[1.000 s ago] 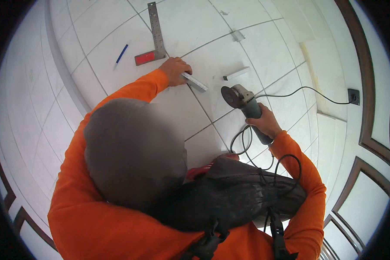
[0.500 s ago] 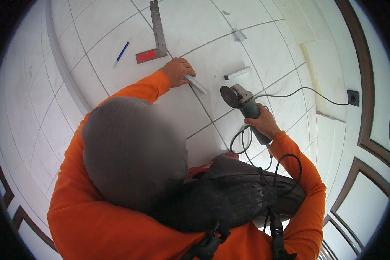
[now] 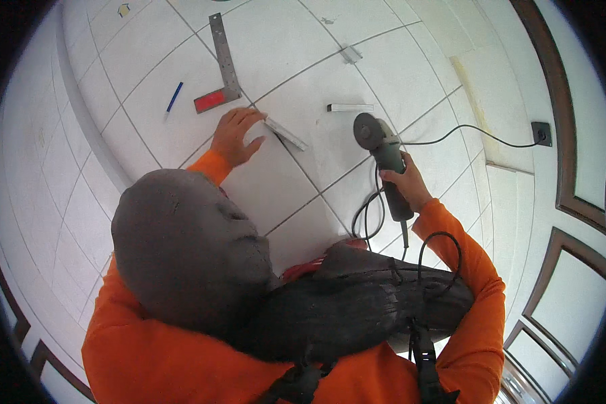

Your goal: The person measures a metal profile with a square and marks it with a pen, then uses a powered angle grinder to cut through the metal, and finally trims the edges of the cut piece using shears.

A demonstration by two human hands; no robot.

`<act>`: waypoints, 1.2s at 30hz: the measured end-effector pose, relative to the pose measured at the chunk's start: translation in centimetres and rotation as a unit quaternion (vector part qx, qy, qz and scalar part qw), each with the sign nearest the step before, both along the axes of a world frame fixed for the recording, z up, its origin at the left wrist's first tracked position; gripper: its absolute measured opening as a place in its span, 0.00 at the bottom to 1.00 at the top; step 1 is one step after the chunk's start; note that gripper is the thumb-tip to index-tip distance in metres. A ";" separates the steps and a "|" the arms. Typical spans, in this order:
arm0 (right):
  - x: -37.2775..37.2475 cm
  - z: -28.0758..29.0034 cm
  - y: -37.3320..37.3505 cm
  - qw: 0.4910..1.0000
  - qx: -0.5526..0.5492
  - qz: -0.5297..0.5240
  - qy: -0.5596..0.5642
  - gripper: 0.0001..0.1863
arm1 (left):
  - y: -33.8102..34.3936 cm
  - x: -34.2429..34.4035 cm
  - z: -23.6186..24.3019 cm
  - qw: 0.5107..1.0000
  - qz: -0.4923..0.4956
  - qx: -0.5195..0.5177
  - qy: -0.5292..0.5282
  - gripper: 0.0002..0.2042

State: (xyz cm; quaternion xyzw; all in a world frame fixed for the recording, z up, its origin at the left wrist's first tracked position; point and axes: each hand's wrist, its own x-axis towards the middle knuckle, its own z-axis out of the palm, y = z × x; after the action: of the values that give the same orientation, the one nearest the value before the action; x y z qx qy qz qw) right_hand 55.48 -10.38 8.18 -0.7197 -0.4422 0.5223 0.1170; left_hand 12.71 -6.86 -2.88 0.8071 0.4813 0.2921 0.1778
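My right hand [image 3: 411, 183] is wrapped round the dark body of an angle grinder [image 3: 390, 168], whose round disc [image 3: 367, 131] points away from me. My left hand [image 3: 236, 137] is open over the tiles, thumb apart from the fingers. Just beyond its fingertips a short silver metal profile [image 3: 287, 135] lies on the floor; whether they touch it I cannot tell. A second short profile [image 3: 351, 108] with a dark end rests past the grinder's disc. A try square [image 3: 225, 60] with a red-marked stock lies ahead of my left hand, a blue pen [image 3: 174, 96] to its left.
The grinder's black cord [image 3: 478, 128] runs to a dark wall socket [image 3: 541, 134] on the right, with loops of cable [image 3: 367, 215] near my knee. A small light metal offcut [image 3: 351, 54] lies farther off. Brown-framed panels [image 3: 565, 296] line the right side.
My left hand has let go of the metal profile, opened and drawn back to the left; the profile now lies on the tiles. The grinder in my right hand has turned more upright in view.
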 end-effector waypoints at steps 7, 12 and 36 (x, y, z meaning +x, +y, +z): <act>4.1 -2.6 3.2 0.957 -0.105 -0.212 0.165 0.22 | -11.3 -4.7 -1.2 0.996 -0.004 -0.087 -0.017 0.19; 6.4 -5.4 6.0 0.915 -0.121 -0.292 0.250 0.23 | -15.1 -7.6 -5.8 0.868 -0.078 -0.453 0.190 0.15; 9.7 -11.2 8.8 0.938 0.019 -0.286 0.195 0.26 | -13.2 -5.2 -4.8 0.873 0.188 -0.440 0.089 0.15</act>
State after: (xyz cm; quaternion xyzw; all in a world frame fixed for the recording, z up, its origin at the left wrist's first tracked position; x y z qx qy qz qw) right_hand 65.20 -1.54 -3.05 -0.6975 -0.1962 0.5882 0.3592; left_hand 7.47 -20.01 -7.70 0.5620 0.7167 0.0054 0.4129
